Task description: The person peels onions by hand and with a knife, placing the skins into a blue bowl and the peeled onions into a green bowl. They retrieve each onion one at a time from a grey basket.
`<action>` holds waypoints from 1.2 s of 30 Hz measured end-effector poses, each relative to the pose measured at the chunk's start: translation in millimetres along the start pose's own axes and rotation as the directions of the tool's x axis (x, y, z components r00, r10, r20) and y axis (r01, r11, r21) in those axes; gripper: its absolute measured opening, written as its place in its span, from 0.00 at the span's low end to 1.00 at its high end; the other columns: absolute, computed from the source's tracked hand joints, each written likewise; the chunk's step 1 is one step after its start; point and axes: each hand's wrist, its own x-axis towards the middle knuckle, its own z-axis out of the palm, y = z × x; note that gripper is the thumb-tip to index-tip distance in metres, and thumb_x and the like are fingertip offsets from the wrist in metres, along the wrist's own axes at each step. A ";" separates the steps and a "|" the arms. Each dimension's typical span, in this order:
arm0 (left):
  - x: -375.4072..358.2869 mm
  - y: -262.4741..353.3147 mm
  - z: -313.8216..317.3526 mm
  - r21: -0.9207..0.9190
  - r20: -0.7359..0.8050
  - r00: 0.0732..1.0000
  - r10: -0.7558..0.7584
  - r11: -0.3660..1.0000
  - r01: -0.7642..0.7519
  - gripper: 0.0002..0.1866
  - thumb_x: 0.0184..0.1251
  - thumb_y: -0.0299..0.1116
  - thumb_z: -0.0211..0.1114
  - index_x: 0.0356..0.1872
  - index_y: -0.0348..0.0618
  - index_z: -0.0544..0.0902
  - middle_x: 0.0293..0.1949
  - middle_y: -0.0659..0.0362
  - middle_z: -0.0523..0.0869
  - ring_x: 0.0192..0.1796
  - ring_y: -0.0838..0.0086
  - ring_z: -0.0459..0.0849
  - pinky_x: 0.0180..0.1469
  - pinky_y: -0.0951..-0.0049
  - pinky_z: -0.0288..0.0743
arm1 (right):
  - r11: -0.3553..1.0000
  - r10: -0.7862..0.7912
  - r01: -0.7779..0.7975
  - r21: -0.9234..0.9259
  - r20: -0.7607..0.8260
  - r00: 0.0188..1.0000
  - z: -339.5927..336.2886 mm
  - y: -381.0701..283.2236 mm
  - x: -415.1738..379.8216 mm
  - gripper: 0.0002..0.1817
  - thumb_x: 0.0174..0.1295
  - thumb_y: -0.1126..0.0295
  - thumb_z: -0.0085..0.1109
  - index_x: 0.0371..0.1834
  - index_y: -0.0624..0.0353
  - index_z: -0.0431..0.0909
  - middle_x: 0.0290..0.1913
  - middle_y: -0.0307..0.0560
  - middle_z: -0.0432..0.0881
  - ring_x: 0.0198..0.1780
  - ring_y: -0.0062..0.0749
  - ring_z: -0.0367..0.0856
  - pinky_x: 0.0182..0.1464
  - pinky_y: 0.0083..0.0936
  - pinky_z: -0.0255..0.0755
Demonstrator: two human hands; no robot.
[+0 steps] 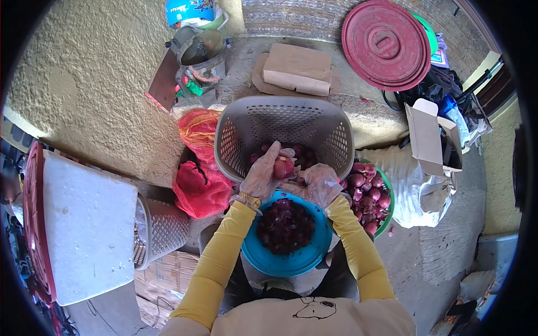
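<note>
- Over the basket's (283, 100) near rim: onion (283, 167) held in the left hand (259, 178), fingers pressed to its side, apparently to steady it.
- Right hand (321, 183): fingers bent, close to the onion; whether they pinch anything cannot be told.
- Blue basin (252, 241): between the forearms, dark red pieces (284, 225) inside; likely set low and central to catch whatever drops.
- Green basin (391, 207): right of the blue basin, heaped with onions (374, 194); probably placed for short reach.
</note>
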 end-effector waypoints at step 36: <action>0.2 -19.3 5.0 0.278 0.231 0.820 0.523 0.772 -0.571 0.18 0.83 0.42 0.55 0.54 0.36 0.81 0.46 0.52 0.86 0.53 0.63 0.86 0.61 0.64 0.80 | 0.933 0.271 -0.224 0.281 -0.140 0.952 -17.1 -15.5 2.7 0.34 0.50 0.34 0.76 0.36 0.59 0.86 0.28 0.54 0.86 0.33 0.55 0.86 0.39 0.43 0.77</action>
